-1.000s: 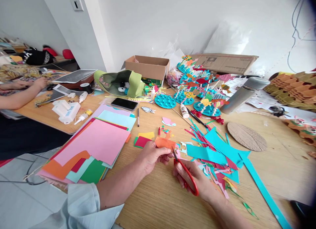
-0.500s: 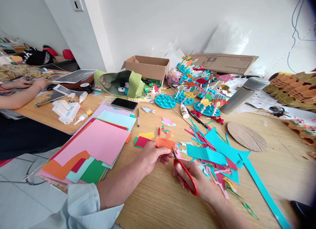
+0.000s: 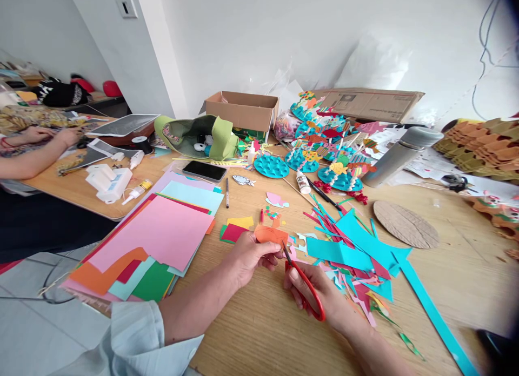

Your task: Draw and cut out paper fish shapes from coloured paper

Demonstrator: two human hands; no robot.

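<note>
Between the thumb and fingers of my left hand is a small piece of orange paper, held just above the table. My right hand grips red-handled scissors, whose dark blades meet the right edge of the orange paper. Behind the paper lie a red pen and small coloured scraps. A pink paper cutout rests a little farther back. Yellow, red and green paper pieces sit left of the paper, and blue and red offcuts are heaped to the right of the scissors.
Coloured paper sheets are stacked at left, near a phone. Blue discs with paper fish, a steel flask and a cardboard oval stand or lie beyond. Another person's hands are at far left.
My hands, the orange paper and the scissors look almost unmoved. At far left, the other person's hand has shifted slightly.
</note>
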